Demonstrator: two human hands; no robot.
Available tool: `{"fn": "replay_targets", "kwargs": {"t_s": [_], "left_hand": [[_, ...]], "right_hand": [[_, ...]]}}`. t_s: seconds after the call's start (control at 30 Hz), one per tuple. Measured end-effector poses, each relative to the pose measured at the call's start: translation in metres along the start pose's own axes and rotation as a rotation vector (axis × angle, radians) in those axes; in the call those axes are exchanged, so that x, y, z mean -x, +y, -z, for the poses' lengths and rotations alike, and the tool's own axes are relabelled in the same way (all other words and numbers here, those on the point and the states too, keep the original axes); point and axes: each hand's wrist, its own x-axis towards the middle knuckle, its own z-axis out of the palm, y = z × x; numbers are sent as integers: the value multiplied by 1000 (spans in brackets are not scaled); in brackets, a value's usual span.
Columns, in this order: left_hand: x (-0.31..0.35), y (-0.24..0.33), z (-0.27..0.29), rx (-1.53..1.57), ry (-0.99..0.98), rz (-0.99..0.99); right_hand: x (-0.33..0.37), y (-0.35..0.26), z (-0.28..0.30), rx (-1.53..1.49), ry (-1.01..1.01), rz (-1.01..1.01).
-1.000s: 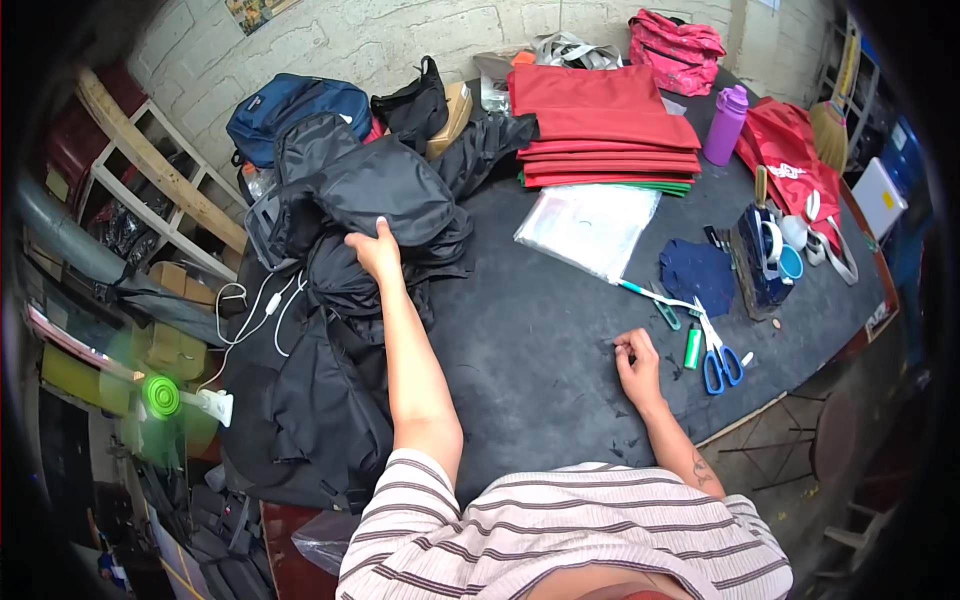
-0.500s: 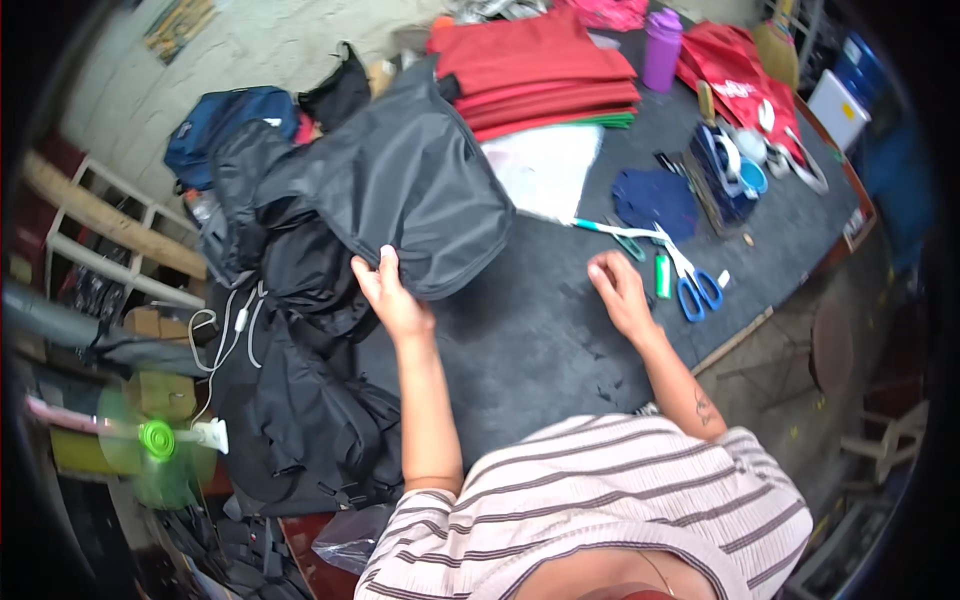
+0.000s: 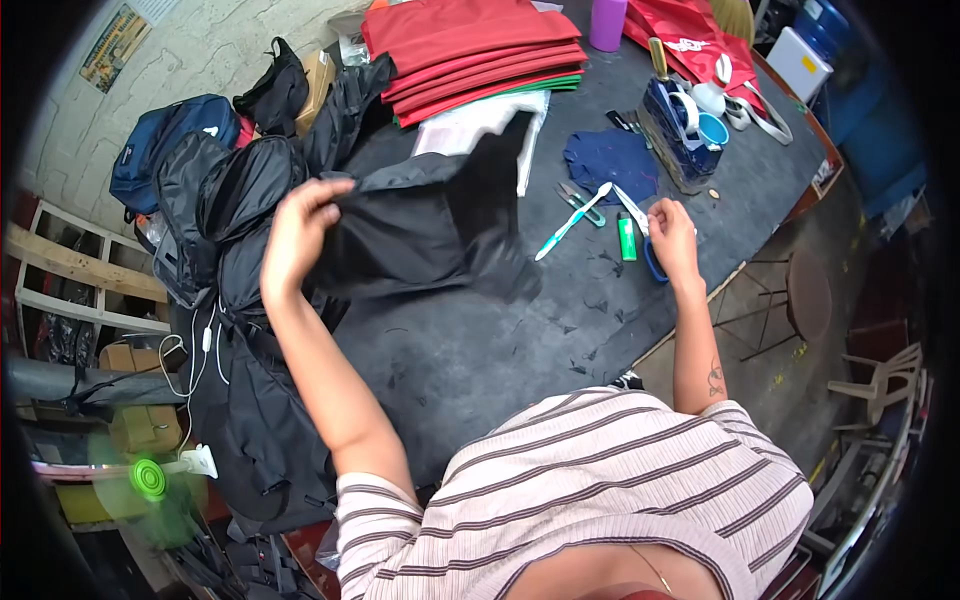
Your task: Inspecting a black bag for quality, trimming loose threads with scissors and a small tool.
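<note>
My left hand is closed on the edge of a black fabric bag piece, held over the table. The piece is smeared by motion, and its far corner points up and to the right. My right hand is at the scissors, fingers curled over them near the pivot. It covers much of the blue handles, so the grip is only partly visible. Left of it stand a green tube-shaped thing, a white and turquoise pen-like tool and small thread snips.
Folded red fabric is stacked at the back, above white sheets. A navy cloth lies beside a tool caddy. Black bags pile up on the left, near a green fan. A purple bottle stands behind.
My left hand has moved left and up, swinging the black bag piece round and lower across the table. My right hand has moved right onto the scissors. The view has shifted.
</note>
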Motion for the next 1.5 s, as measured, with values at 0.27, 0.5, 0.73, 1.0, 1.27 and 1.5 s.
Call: {"fn": "replay_targets", "kwargs": {"t_s": [0.27,0.5,0.73,1.0,1.27,1.5], "left_hand": [[-73,25,-55,-200,444,-369],[42,24,-190,1470,-113,473],[52,35,-260,2149,120,767],[40,45,-259,2139,425,836],[54,63,-238,1868,468,758],[62,58,-236,1649,476,712]], "right_hand": [[12,11,13,308,-268,-255],[20,22,19,325,-268,-152],[12,29,33,161,-286,-330],[36,-28,30,-981,-440,-466],[93,-92,-16,-1198,-896,-538],[99,-100,-17,-1115,-974,-472]]}}
